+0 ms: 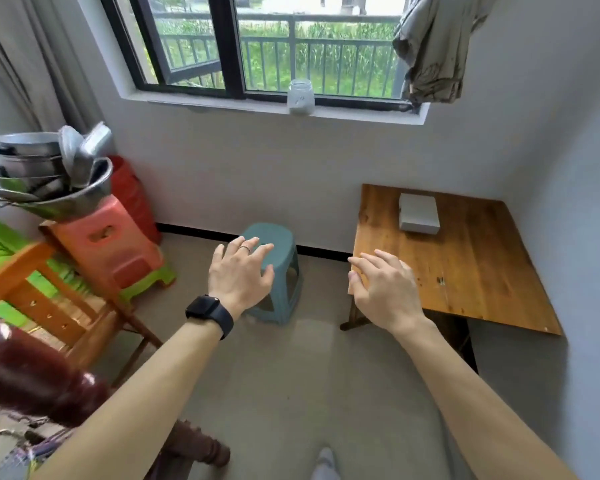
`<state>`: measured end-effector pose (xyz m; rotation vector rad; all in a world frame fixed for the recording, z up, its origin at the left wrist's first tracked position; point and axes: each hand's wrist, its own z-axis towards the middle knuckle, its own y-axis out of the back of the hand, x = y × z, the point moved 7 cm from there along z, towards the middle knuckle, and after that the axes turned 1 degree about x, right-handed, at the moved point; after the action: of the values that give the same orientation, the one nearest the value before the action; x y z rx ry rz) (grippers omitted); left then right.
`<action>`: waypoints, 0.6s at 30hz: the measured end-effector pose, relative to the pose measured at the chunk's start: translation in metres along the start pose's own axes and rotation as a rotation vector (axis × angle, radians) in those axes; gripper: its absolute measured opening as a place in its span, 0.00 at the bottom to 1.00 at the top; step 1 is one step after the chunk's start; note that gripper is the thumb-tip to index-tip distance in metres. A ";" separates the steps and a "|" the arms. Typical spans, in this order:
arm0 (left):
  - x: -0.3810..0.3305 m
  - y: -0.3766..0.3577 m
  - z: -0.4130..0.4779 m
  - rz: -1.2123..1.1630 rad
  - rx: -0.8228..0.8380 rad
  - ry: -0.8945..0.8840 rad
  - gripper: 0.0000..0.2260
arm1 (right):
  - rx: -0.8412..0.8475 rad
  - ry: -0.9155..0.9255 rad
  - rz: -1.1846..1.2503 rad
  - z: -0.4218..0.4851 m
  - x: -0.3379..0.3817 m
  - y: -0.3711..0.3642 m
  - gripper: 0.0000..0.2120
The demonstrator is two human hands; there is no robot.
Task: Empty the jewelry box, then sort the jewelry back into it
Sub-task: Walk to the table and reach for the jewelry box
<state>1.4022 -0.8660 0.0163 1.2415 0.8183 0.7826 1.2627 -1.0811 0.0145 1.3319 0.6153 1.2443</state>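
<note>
The closed jewelry box (419, 213) sits toward the back of the wooden table (482, 271), so a hasty long reach could knock it off the table or spill its contents (none of which can be seen yet). Both hands are empty, fingers spread and relaxed: the right hand (383, 289) hovers by the table's near corner, well short of the box, and the left hand (239, 271) hangs over the green stool (281, 271), farther away.

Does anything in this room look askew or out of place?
Yes. The metal pots piled on the pink stool at left lean unevenly, lids tilted. The grey box sits closed on the wooden table.
</note>
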 end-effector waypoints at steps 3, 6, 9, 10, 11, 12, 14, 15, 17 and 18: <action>0.009 -0.009 0.069 0.022 0.013 0.022 0.22 | 0.016 0.011 0.019 0.070 -0.008 -0.018 0.17; 0.020 -0.015 0.134 0.026 0.009 0.044 0.22 | 0.050 0.019 0.028 0.135 -0.012 -0.034 0.17; 0.028 -0.026 0.196 0.030 0.018 0.050 0.22 | 0.061 0.019 0.031 0.192 -0.018 -0.052 0.17; 0.030 -0.031 0.217 0.031 0.026 0.042 0.22 | 0.058 0.009 0.037 0.210 -0.021 -0.058 0.17; 0.030 -0.037 0.239 0.032 0.037 0.029 0.22 | 0.057 -0.004 0.043 0.228 -0.024 -0.064 0.16; 0.030 -0.044 0.261 0.034 0.046 0.013 0.22 | 0.059 -0.018 0.045 0.244 -0.029 -0.072 0.16; 0.028 -0.059 0.307 0.036 0.066 -0.022 0.22 | 0.064 -0.054 0.039 0.275 -0.040 -0.088 0.17; 0.024 -0.067 0.330 0.035 0.079 -0.048 0.23 | 0.066 -0.080 0.036 0.289 -0.046 -0.096 0.17; 0.012 -0.082 0.376 0.031 0.102 -0.119 0.23 | 0.064 -0.150 0.030 0.316 -0.062 -0.109 0.17; 0.004 -0.090 0.397 0.020 0.119 -0.162 0.23 | 0.064 -0.194 0.029 0.327 -0.071 -0.114 0.17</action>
<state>1.7532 -1.0682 -0.0209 1.4015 0.7296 0.6477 1.5718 -1.2430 -0.0420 1.4994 0.5039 1.1098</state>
